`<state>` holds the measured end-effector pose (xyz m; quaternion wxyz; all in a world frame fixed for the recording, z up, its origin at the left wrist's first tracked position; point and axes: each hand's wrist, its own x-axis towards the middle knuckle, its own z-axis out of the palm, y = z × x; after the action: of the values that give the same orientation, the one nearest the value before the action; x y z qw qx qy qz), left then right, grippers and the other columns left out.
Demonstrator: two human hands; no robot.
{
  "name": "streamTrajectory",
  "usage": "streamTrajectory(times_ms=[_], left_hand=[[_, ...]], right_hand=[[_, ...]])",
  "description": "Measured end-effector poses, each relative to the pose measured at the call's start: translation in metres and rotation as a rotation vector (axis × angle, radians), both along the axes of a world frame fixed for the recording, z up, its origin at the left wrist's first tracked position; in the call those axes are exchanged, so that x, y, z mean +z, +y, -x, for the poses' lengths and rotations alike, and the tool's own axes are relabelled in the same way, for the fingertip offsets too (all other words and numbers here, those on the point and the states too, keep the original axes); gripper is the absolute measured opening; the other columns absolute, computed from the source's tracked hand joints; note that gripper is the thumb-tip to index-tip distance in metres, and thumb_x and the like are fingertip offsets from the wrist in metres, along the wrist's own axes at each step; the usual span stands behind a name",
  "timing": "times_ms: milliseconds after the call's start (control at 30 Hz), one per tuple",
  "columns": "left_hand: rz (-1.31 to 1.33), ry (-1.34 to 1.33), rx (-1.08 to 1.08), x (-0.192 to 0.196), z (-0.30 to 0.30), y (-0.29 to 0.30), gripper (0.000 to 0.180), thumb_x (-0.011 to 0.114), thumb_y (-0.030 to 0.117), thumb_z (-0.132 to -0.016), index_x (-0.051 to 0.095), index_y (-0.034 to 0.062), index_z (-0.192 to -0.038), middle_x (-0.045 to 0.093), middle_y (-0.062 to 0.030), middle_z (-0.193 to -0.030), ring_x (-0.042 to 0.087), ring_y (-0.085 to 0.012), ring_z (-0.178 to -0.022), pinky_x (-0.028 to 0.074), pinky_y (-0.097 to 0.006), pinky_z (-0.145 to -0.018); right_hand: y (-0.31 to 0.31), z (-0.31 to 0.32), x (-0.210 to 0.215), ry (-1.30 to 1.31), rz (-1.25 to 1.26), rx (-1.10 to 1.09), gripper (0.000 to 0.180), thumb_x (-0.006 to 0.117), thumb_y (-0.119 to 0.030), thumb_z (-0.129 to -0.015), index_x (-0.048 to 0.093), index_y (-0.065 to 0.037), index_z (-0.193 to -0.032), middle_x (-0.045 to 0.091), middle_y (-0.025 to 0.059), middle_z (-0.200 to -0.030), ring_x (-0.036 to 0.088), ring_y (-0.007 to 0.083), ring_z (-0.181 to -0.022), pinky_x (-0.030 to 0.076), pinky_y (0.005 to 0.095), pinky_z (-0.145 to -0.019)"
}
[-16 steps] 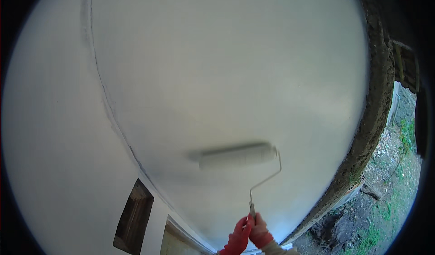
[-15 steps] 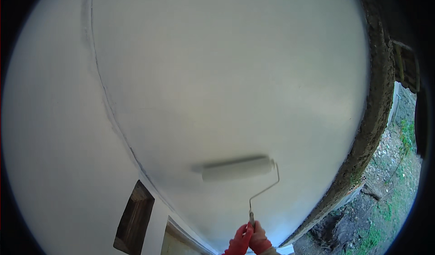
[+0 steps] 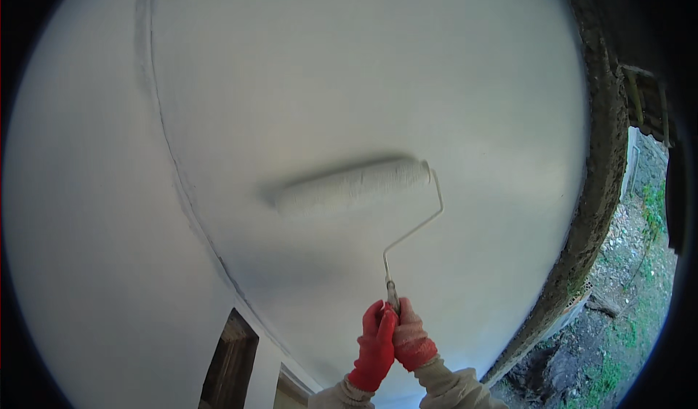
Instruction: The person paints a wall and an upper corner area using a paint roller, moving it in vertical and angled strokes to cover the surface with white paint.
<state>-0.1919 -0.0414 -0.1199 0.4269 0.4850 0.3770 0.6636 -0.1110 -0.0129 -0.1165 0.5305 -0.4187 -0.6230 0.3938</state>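
A long white paint roller [image 3: 352, 186] lies against the pale painted surface [image 3: 349, 89], tilted a little with its right end higher. From that end its thin bent wire frame runs down to a short handle. My left hand [image 3: 375, 345], in a red glove, is closed round the handle. Beside it my right hand [image 3: 412, 334], in a red and whitish glove, is closed on the same handle. The two hands touch each other, and most of the grip is hidden inside them. Both forearms show light beige sleeves.
A white wall [image 3: 87, 213] meets the painted surface along a curved seam at left. A dark wood-lined opening [image 3: 231, 362] is set in that wall. Along the right runs a rough brown edge [image 3: 600, 169]; beyond it lies ground [image 3: 611, 336] with grass and rubble.
The roller has moved up across the surface and slightly left. Both hands rose with it on the handle, and more of my forearms now shows.
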Motion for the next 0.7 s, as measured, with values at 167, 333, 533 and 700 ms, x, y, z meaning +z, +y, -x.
streamTrajectory(times_ms=[167, 333, 533, 700], left_hand=[[0.097, 0.580, 0.241, -0.192, -0.002, -0.012, 0.035, 0.045, 0.030, -0.098, 0.049, 0.0095, -0.126, 0.055, -0.0092, -0.118, 0.060, -0.0219, -0.095, 0.051, -0.032, -0.079], [-0.342, 1.100, 0.299, -0.289, 0.020, -0.051, 0.033, 0.045, 0.028, -0.098, 0.052, 0.0105, -0.125, 0.049, -0.0108, -0.128, 0.059, -0.0221, -0.102, 0.052, -0.031, -0.081], [-0.217, 0.001, -0.194, -0.171, 0.021, -0.038, 0.040, 0.041, 0.023, -0.100, 0.042, 0.0027, -0.134, 0.037, -0.0141, -0.139, 0.035, -0.0230, -0.129, 0.030, -0.032, -0.107], [-0.284, 0.128, -0.137, -0.030, 0.034, -0.063, 0.043, 0.037, 0.015, -0.100, 0.029, 0.0003, -0.140, 0.046, -0.0144, -0.132, 0.052, -0.0222, -0.113, 0.042, -0.033, -0.096]], right_hand=[[-0.030, 0.006, -0.154, -0.075, 0.349, -0.111, 0.023, 0.059, -0.025, -0.089, 0.052, -0.007, -0.102, 0.060, 0.0065, -0.081, 0.058, 0.0131, -0.075, 0.050, 0.0313, -0.065], [-0.057, 0.022, -0.219, -0.095, 0.446, -0.074, 0.025, 0.050, -0.021, -0.094, 0.048, -0.008, -0.114, 0.058, 0.0080, -0.090, 0.057, 0.0182, -0.079, 0.050, 0.0321, -0.068], [-0.042, 0.030, -0.156, -0.125, -0.074, -0.029, 0.032, 0.039, -0.017, -0.098, 0.044, -0.008, -0.129, 0.056, 0.0097, -0.102, 0.056, 0.0245, -0.083, 0.050, 0.0330, -0.071], [0.014, 0.024, 0.033, 0.249, 0.048, -0.138, 0.025, 0.051, -0.034, -0.093, 0.053, -0.009, -0.095, 0.048, 0.0008, -0.055, 0.047, 0.0111, -0.044, 0.039, 0.0284, -0.040]])
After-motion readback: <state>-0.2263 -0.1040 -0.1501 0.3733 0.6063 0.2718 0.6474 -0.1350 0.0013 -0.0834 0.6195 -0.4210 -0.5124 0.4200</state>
